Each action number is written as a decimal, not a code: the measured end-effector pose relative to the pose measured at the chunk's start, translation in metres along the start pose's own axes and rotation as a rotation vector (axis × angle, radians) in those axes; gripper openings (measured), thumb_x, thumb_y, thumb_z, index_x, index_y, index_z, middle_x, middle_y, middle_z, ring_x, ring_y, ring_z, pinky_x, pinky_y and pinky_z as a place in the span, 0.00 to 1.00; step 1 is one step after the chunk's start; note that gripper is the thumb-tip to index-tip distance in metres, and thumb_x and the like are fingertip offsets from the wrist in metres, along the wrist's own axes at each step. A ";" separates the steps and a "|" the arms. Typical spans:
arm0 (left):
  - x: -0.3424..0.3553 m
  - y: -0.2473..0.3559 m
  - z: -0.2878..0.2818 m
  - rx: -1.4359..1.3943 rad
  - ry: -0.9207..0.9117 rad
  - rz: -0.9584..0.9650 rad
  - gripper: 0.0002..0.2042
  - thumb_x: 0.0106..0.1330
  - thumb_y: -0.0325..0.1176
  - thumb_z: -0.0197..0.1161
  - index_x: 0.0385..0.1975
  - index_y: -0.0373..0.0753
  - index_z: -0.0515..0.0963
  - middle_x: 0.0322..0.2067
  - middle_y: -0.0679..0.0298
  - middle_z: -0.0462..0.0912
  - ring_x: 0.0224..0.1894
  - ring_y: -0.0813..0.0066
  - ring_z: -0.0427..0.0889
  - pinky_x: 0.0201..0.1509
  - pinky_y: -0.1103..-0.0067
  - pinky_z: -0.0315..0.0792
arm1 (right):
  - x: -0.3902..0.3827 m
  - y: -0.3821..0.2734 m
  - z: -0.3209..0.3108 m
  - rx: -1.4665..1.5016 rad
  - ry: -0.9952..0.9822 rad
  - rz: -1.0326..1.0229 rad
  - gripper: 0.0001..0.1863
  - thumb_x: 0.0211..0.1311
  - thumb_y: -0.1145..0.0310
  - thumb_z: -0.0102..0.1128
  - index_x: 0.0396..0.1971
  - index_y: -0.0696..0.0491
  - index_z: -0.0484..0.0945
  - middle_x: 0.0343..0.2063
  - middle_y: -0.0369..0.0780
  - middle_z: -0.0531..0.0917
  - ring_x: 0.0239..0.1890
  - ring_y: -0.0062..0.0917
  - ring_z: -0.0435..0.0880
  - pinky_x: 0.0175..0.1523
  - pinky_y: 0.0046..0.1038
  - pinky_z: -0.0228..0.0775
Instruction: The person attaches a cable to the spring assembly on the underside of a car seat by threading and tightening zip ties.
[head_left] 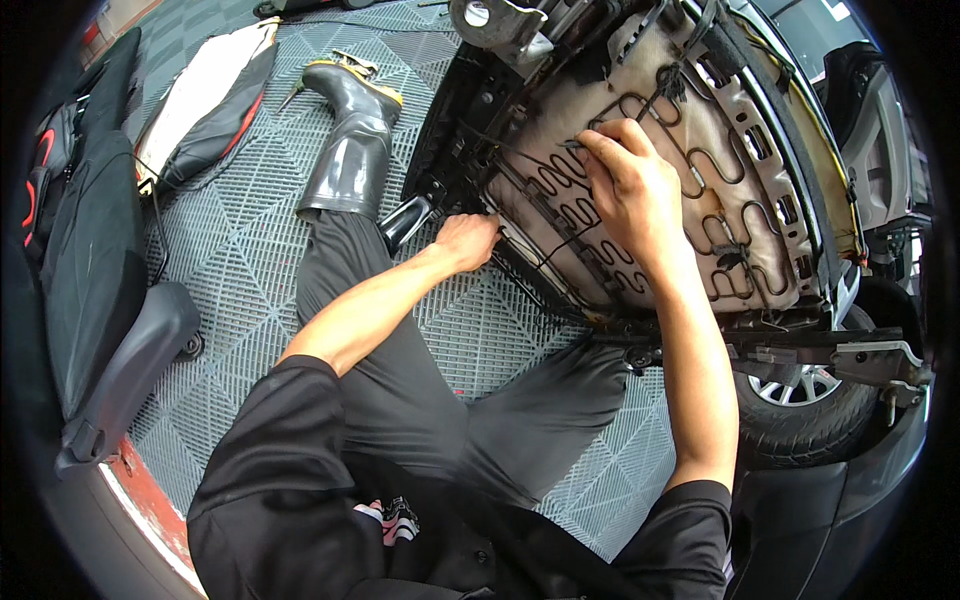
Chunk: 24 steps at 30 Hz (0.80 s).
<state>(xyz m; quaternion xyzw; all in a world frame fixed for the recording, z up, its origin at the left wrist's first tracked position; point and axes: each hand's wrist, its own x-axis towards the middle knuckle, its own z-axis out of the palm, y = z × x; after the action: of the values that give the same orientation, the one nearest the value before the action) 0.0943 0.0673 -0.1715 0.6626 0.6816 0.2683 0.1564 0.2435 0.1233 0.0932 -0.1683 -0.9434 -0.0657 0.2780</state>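
Single head-worn fisheye view, looking steeply down from above the seated person's chest, close to both hands on the upturned car seat; floor tiles left, edges bend at rim.

1. Left hand: fingertips tucked behind the seat frame edge, so the grip can't be read.
2. Right hand: fingertips pinch at the zigzag spring wire; anything held is too small to tell.
3. Car wheel: upper part hidden behind the seat rail.
4. Black seat part: left side lost in the dark fisheye rim.
5. Rubber boot: toe partly hidden by the seat base.
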 end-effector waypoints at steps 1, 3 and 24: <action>-0.003 -0.001 -0.003 0.019 -0.029 0.027 0.11 0.69 0.37 0.58 0.34 0.33 0.76 0.30 0.44 0.83 0.37 0.41 0.83 0.42 0.54 0.75 | 0.000 0.001 0.001 -0.003 0.004 -0.001 0.08 0.63 0.68 0.63 0.40 0.50 0.83 0.38 0.36 0.81 0.33 0.35 0.86 0.38 0.36 0.78; -0.003 -0.004 -0.012 0.096 -0.124 0.044 0.11 0.68 0.35 0.58 0.34 0.32 0.77 0.31 0.44 0.84 0.39 0.42 0.84 0.44 0.54 0.76 | 0.001 0.002 0.002 -0.008 0.001 -0.006 0.08 0.63 0.67 0.63 0.41 0.50 0.83 0.38 0.36 0.81 0.33 0.35 0.86 0.38 0.35 0.78; 0.009 0.023 0.015 -0.494 0.082 -0.057 0.18 0.64 0.31 0.65 0.54 0.38 0.79 0.44 0.58 0.82 0.39 0.69 0.83 0.48 0.72 0.78 | -0.014 -0.040 -0.102 0.524 0.294 0.059 0.10 0.63 0.79 0.63 0.44 0.60 0.85 0.41 0.41 0.83 0.38 0.20 0.80 0.45 0.19 0.71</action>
<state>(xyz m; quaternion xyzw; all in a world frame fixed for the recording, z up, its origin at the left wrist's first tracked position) 0.1206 0.0776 -0.1691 0.5731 0.6196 0.4491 0.2933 0.2915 0.0594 0.1702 -0.1067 -0.8725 0.1644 0.4475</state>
